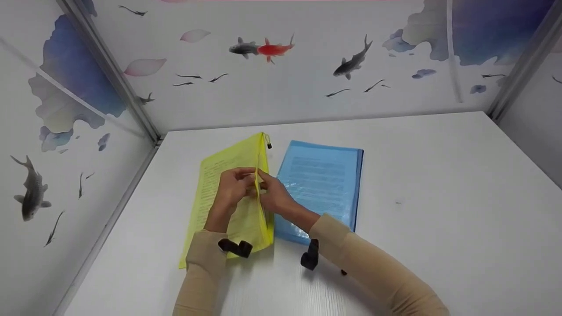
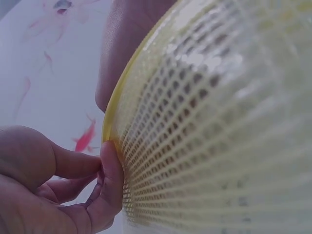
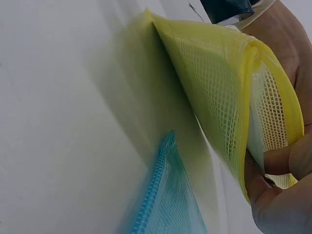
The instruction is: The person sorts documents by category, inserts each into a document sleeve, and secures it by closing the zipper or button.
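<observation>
A yellow mesh zip pouch (image 1: 232,153) with printed paper inside stands partly raised, its mouth gaping toward the right. My left hand (image 1: 232,188) pinches the pouch's edge between thumb and fingers; the left wrist view shows this grip (image 2: 105,175) up close. My right hand (image 1: 276,195) reaches into the mouth from the right. In the right wrist view, its fingers (image 3: 278,161) lie on both sides of a pale sheet (image 3: 256,117) in the opening and appear to pinch it. How far the fingertips go in is hidden.
Just right of the pouch, a blue zip pouch (image 1: 318,175) with printed paper lies flat on the white table (image 1: 439,210). A dark zip pull (image 1: 269,145) hangs at the yellow pouch's far corner. Walls with painted fish (image 1: 274,49) enclose the table's back and sides.
</observation>
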`<action>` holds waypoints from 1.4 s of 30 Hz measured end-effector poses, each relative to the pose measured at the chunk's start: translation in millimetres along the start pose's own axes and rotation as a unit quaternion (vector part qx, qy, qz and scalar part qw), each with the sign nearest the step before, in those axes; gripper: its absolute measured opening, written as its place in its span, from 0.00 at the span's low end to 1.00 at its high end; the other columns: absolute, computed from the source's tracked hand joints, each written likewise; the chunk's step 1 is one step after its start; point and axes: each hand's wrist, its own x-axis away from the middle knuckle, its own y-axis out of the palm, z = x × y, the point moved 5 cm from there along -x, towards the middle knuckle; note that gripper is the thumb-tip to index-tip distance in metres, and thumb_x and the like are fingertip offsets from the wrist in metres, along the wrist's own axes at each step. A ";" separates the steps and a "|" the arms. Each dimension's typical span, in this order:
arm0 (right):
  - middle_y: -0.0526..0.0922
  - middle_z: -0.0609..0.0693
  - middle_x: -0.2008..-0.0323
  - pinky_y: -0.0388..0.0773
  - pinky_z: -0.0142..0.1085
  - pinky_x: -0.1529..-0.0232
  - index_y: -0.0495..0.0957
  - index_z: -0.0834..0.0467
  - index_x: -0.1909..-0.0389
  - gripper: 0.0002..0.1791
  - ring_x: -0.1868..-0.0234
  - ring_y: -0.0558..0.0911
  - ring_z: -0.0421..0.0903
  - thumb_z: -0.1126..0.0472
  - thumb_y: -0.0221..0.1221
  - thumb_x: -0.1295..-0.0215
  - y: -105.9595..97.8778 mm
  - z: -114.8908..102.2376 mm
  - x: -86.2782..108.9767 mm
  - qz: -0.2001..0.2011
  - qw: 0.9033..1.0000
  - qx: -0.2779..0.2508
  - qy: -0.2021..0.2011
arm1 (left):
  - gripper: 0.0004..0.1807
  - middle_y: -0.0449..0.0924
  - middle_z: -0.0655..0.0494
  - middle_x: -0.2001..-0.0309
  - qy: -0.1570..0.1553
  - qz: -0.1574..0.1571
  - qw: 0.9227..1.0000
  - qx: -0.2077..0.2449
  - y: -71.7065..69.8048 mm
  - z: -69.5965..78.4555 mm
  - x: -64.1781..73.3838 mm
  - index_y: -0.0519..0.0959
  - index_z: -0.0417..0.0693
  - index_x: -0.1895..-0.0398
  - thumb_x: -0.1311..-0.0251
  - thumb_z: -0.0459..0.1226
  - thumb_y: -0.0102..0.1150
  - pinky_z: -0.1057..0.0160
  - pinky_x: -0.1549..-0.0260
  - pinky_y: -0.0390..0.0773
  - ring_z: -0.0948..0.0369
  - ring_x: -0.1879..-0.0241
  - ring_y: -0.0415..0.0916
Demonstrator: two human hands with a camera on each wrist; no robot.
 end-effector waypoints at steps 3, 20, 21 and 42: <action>0.79 0.62 0.39 0.78 0.34 0.60 0.53 0.51 0.21 0.44 0.41 0.81 0.55 0.77 0.52 0.37 -0.3 1.1 -2.6 0.002 1.000 0.016 0.016 | 0.15 0.79 0.35 0.45 -0.009 0.002 1.000 0.008 -2.1 -0.3 -0.8 0.79 0.36 0.42 0.29 0.29 0.52 0.60 0.60 0.87 0.47 0.51 0.83; 0.82 0.64 0.52 0.77 0.43 0.59 0.80 0.67 0.48 0.17 0.62 0.80 0.53 0.62 0.45 0.21 -40.7 -50.8 -31.7 0.047 0.968 0.230 -0.092 | 0.15 0.80 0.39 0.47 -0.013 0.006 0.998 0.062 -9.1 11.1 4.1 0.79 0.37 0.42 0.29 0.31 0.54 0.63 0.66 0.87 0.58 0.60 0.83; 0.82 0.63 0.52 0.77 0.44 0.58 0.80 0.66 0.48 0.17 0.61 0.80 0.55 0.61 0.45 0.20 -42.3 -51.8 -34.4 0.049 0.964 0.243 -0.098 | 0.15 0.80 0.39 0.47 -0.014 0.005 0.998 0.061 -8.9 10.9 4.3 0.79 0.38 0.42 0.29 0.31 0.54 0.63 0.66 0.87 0.58 0.59 0.83; 0.60 0.60 0.25 0.58 0.55 0.24 0.56 0.59 0.23 0.40 0.24 0.61 0.58 0.40 0.51 0.25 -72.1 -37.5 -90.5 0.072 0.979 0.182 -0.049 | 0.17 0.80 0.40 0.50 -0.012 -0.037 0.997 0.061 -8.8 11.9 8.2 0.78 0.34 0.41 0.30 0.32 0.56 0.60 0.65 0.88 0.53 0.58 0.82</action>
